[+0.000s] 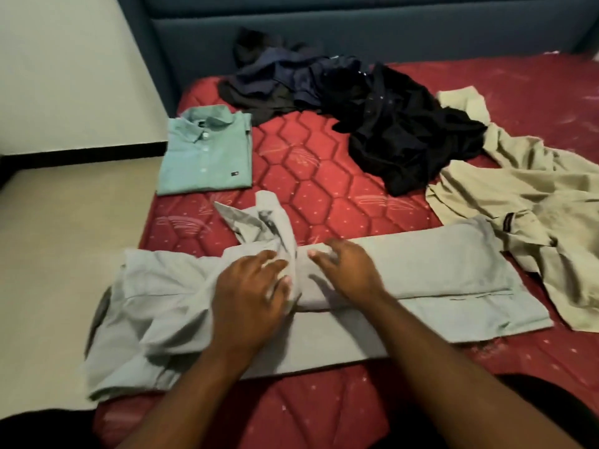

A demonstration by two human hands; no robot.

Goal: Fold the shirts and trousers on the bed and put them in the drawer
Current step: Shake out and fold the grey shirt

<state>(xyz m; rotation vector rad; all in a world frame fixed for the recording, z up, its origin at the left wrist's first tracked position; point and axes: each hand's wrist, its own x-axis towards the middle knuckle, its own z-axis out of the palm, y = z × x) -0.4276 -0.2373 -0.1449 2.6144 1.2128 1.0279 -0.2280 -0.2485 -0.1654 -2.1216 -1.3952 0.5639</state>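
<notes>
From my remote seat, looking down over a red quilted bed (324, 163). At nine o'clock, the collar end of a pale grey shirt (155, 306) hangs a little over the mattress edge, rumpled and loose. Further up, near ten o'clock, a green shirt (207, 150) lies already folded. At centre, my left hand (249, 296) rests on the grey shirt, fingers bent into a bunched sleeve, seemingly gripping it. Just beside it, my right hand (350, 270) lies on the cloth with fingers spread and slightly bent, holding nothing. The shirt's folded body runs on toward three o'clock. At twelve, a dark heap of clothes (372, 118); at two, beige trousers (525, 202), unfolded. I judge the grey cloth light, soft and limp: it will sag and slip out of a fold, so I would take it by the sleeve seam and hem edges.
</notes>
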